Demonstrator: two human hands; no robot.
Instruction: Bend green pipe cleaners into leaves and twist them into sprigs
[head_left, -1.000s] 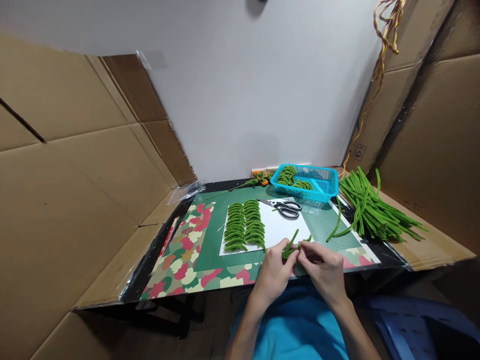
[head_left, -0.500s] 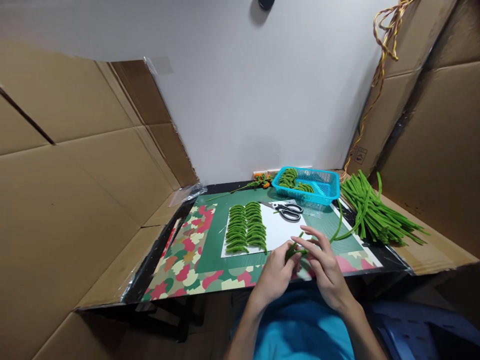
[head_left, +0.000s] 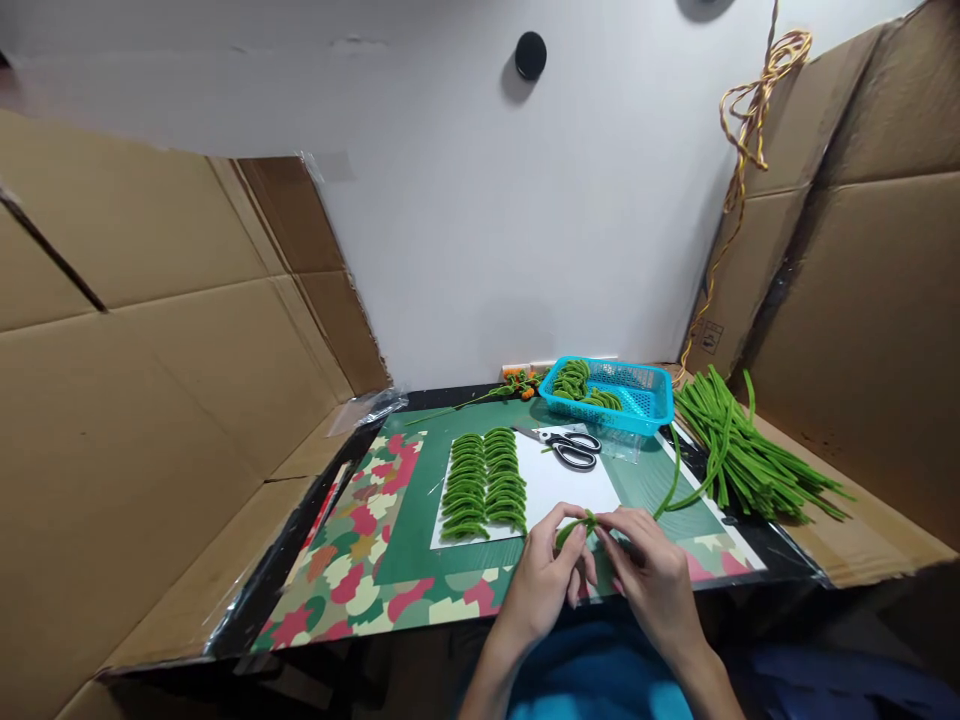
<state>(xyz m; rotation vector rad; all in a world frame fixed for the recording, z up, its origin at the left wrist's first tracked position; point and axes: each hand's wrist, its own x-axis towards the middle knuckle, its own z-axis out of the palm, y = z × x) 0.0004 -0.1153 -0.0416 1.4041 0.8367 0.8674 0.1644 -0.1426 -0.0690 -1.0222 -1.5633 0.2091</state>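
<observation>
left hand (head_left: 549,572) narrow, fingers closed on a small bent green fuzzy piece (head_left: 568,532); right hand (head_left: 651,568) also narrow, fingertips pinching the same piece at its right end. piece is between the two hands, above the near edge of the white rectangular sheet (head_left: 555,487), partly hidden by fingers. on the sheet, left part: two side-by-side columns of curved green fuzzy strips (head_left: 484,485), stacked front to back. behind the hands, on the sheet's far part: black-and-white-handled metal scissors (head_left: 568,446), blades pointing left. sheet lies on a green mat with camouflage-patterned border (head_left: 411,500), mat on a black-edged surface (head_left: 784,553). farther back, light-blue perforated plastic basket (head_left: 637,424) with green curved bundles inside, mostly at its left. just left of basket, thin green sprig with orange blooms (head_left: 517,384). right of basket, big loose bunch of long green fuzzy stems (head_left: 750,460), one curving toward the right hand. back left, crumpled clear plastic bag (head_left: 379,405). brown cardboard panels (head_left: 165,400) at both sides, twisted yellow-brown cord (head_left: 739,190) hanging back right.
</observation>
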